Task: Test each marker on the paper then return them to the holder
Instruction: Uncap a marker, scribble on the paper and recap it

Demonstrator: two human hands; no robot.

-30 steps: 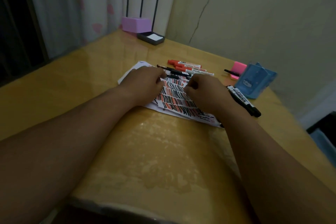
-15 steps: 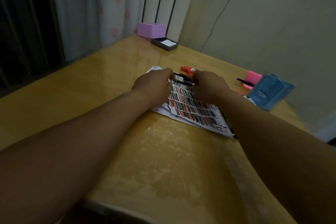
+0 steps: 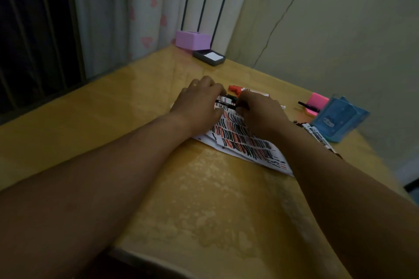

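1. Left hand (image 3: 199,106) and right hand (image 3: 260,115) each grip an end of a slim black marker (image 3: 226,104) over striped paper (image 3: 244,142).
2. Its ends are hidden.
3. Boxy blue holder (image 3: 337,120) sits at 3 o'clock.

Yellow table (image 3: 204,199), purple box (image 3: 192,39) at far corner, dark tray (image 3: 201,56) just beside it, pink notepad (image 3: 318,99), heart-print curtain (image 3: 145,18), cracked wall (image 3: 340,29)

A glossy yellow-wood counter (image 3: 204,199) carries a paper (image 3: 249,145) full of red and black strokes. Just past it lies a red marker (image 3: 235,89). To the right are black markers (image 3: 317,135), a blue holder (image 3: 340,120) and a pink pad (image 3: 318,99). A purple box (image 3: 192,39) and a dark tray (image 3: 208,57) sit at the far corner.
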